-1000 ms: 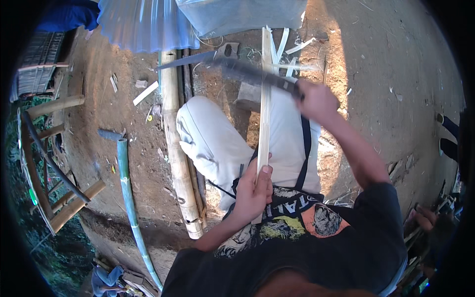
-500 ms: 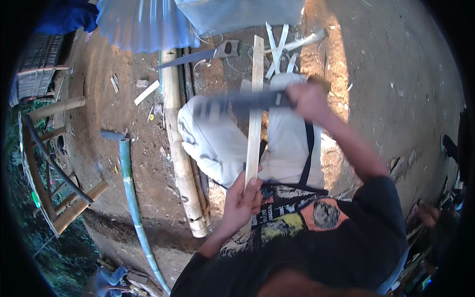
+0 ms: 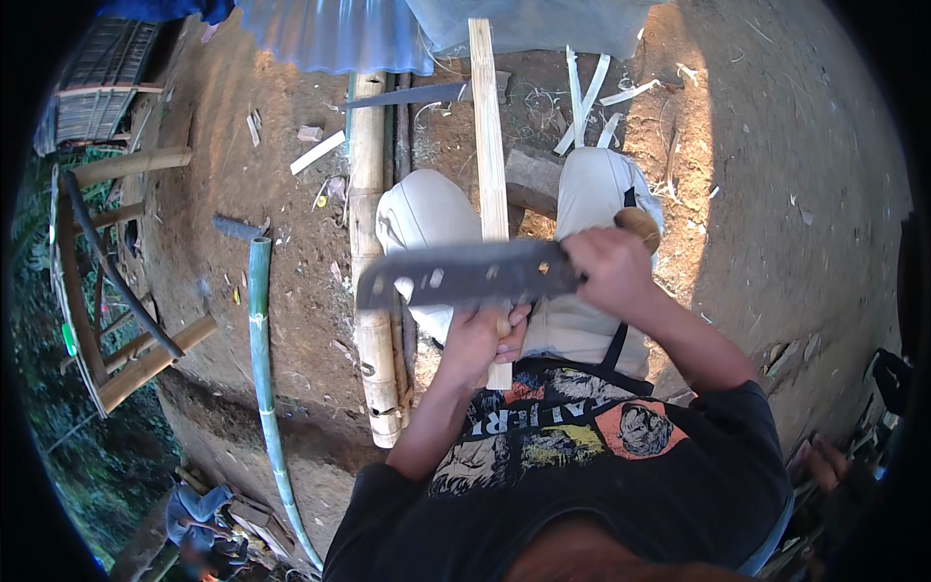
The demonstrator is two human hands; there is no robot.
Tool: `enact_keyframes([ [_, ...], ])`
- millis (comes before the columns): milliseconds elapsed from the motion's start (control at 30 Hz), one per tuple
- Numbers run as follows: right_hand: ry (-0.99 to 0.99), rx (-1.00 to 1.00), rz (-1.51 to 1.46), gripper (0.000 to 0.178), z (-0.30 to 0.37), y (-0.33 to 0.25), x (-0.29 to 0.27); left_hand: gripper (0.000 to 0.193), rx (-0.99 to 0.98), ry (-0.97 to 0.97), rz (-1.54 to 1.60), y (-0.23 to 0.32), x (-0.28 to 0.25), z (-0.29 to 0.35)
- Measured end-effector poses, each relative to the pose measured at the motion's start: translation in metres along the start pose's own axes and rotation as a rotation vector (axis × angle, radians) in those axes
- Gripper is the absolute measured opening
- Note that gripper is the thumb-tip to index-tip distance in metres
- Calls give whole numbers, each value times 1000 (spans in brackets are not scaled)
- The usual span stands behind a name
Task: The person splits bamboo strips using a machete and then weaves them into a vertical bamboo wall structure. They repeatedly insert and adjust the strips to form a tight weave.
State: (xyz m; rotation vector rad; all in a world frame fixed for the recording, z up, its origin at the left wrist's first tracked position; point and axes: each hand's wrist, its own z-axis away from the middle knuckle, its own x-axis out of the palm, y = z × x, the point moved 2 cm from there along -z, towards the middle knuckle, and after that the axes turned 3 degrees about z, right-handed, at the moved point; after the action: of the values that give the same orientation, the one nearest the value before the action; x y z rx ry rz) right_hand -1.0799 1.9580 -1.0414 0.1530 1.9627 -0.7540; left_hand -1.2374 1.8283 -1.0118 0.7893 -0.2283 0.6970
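Note:
My left hand (image 3: 485,341) is wrapped round the lower part of a long pale wooden strip (image 3: 488,145), close to my shirt. The strip points away from me between my knees, and its lower end sticks out below my fist. In my right hand (image 3: 613,267) is a machete, gripped by its rounded wooden handle (image 3: 638,228). Its broad dark blade (image 3: 465,274), pierced with several holes, lies crosswise over the strip just beyond my left hand, slightly blurred. Whether blade and strip touch, I cannot tell.
Left of my knees lies a thick bamboo pole (image 3: 369,213), with a handsaw (image 3: 407,95) across its far end. Farther left are a green bamboo pole (image 3: 259,330) and a wooden frame (image 3: 87,281). A wood block (image 3: 531,179) and thin strips (image 3: 580,97) lie ahead.
The machete has come nearer to me, from over my knees to just beyond my left hand. My left hand has moved up and closed more round the strip, whose far end reaches farther out.

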Motion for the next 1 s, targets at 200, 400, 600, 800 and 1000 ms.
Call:
enact_keyframes([
  [200,17,-83,-21,20,-2,-14,-3,32,37,-151,-76,-28,-4,1],
  [400,111,17,48,20,-21,33,10,28,-50,-55,33,-3,13,7],
  [600,-29,-116,23,20,-21,7,-11,24,-73,-67,40,-13,13,17],
  [800,-1,106,231,15,-32,52,-4,28,-104,-30,69,-1,14,14],
  [1000,-67,406,253,18,-56,109,-11,27,-137,-36,-17,-6,3,41],
])
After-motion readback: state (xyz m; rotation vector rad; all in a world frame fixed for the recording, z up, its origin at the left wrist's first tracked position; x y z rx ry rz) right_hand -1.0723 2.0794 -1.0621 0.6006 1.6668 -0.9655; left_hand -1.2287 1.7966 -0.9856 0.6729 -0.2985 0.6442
